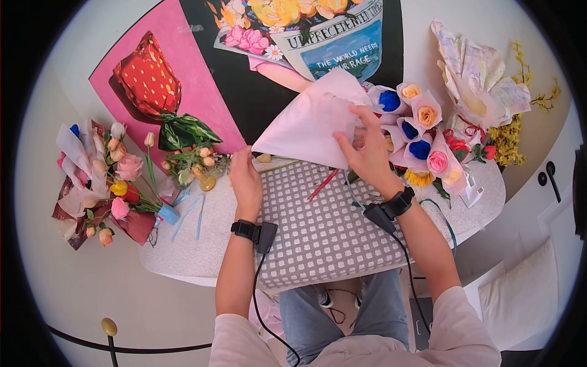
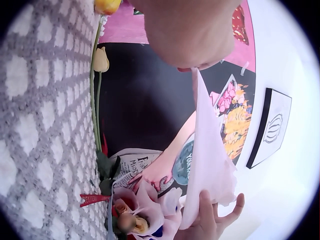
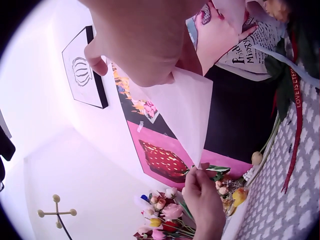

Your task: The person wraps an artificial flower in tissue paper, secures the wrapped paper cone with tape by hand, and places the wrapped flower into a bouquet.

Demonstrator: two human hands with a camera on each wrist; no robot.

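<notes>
A sheet of pale pink wrapping paper [image 1: 302,125], folded into a pointed cone-like shape, is held up above the table between both hands. Its sharp left corner is pinched by my left hand [image 1: 246,183], whose thumb and fingertips meet at the tip in the right wrist view [image 3: 202,200]. On the wide side, my right hand [image 1: 370,150] grips the paper's edge, with some fingers spread away from it. In the left wrist view, the paper [image 2: 207,160] slants from the left fingertips down to the right hand's thumb [image 2: 205,202].
Under the hands lies a grey-and-white patterned mat [image 1: 324,226] with a red ribbon [image 1: 323,185]. Paper-wrapped flowers [image 1: 422,131] stand at the right. A bouquet [image 1: 101,183] and small loose blooms [image 1: 199,160] are at the left. A painting [image 1: 229,85] leans behind.
</notes>
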